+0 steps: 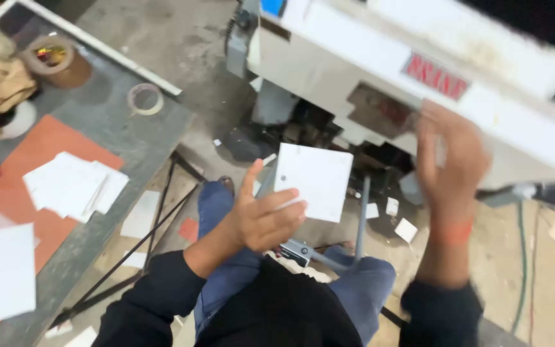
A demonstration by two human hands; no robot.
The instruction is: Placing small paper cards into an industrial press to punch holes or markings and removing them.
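Concrete floor, stained and littered with small white offcuts (pixel 406 229), lies under my knees, with a big white machine (pixel 367 71) in front of me and a grey worktable (pixel 97 115) off to my left. On that table a loose stack of white sheets (pixel 75 185) sits on an orange board (pixel 46 154), and a tape roll (pixel 145 99) lies near the table's far edge.

My left hand (pixel 261 215) pinches a white square card (pixel 313 180) by its lower left corner, thumb up along the left edge and fingers curled behind, so the card stands in the air above my lap, clear of the machine. It looks thin, light and fairly stiff, since it holds flat from one corner. I judge that it bends easily, so an edge grip suits it better.

My right hand (pixel 449 164) is raised against the machine's underside. It is blurred, and I cannot tell whether it grips anything.
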